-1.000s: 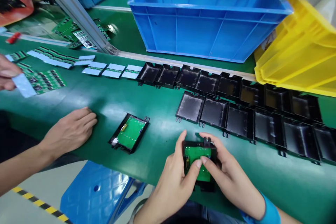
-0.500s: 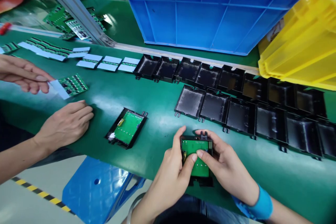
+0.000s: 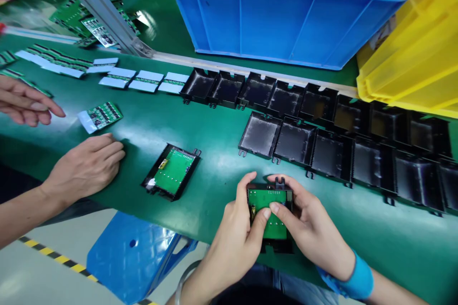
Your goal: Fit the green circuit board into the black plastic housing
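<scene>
I have both hands on one black housing (image 3: 271, 219) at the near edge of the green table (image 3: 214, 124), a little right of centre. My left hand (image 3: 232, 243) wraps its left side and my right hand (image 3: 309, 231) its right, each grip clamped on the housing, with both thumbs pressing the green circuit board (image 3: 269, 209) down into it. To seat the board well, I judge I should keep the housing level, press evenly near both edges and not on the small yellow part at the board's left, and watch that it sits flush all round. A second filled housing (image 3: 171, 171) lies to the left, near a co-worker's hand (image 3: 86, 167). Rows of empty black housings (image 3: 339, 152) stretch to the far right.
</scene>
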Tool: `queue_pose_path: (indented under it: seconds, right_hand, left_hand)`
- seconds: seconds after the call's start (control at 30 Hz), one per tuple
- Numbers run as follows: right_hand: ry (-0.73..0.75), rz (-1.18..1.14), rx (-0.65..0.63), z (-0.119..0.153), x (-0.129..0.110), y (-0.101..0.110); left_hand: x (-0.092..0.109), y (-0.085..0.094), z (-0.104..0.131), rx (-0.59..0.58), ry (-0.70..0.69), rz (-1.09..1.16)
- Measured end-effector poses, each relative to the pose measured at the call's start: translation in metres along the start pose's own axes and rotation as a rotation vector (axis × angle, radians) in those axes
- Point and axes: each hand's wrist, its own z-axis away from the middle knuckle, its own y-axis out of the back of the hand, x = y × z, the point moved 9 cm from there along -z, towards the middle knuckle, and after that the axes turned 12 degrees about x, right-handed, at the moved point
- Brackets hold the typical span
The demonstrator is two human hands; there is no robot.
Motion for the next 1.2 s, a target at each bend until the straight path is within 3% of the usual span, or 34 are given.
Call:
queue_pose_path:
  seconds: [0.3, 0.53, 0.83, 0.97, 1.1, 1.2]
  right_hand:
    - [0.017, 0.067, 0.028, 0.002, 0.001, 0.005]
    - [0.035, 0.067, 0.038, 0.002, -0.003, 0.004]
    - [-0.01, 0.042, 0.026, 0.002, 0.001, 0.003]
    - [-0.068, -0.038, -0.009, -0.001, 0.005, 0.004]
    - [-0.219, -0.261, -0.115, -0.002, 0.006, 0.0]
    - [-0.238, -0.308, -0.12, -0.001, 0.003, 0.003]
  left_hand:
    - [-0.001, -0.005, 0.001, -0.086, 0.057, 0.076]
    - [0.0, -0.003, 0.002, -0.044, 0.023, 0.08]
    - [0.0, -0.003, 0.001, -0.068, 0.113, 0.054]
    - [-0.002, -0.003, -0.004, -0.109, 0.114, 0.27]
    - [-0.005, -0.001, -0.006, -0.181, 0.189, 0.581]
    - [-0.007, 0.002, -0.004, -0.191, 0.244, 0.666]
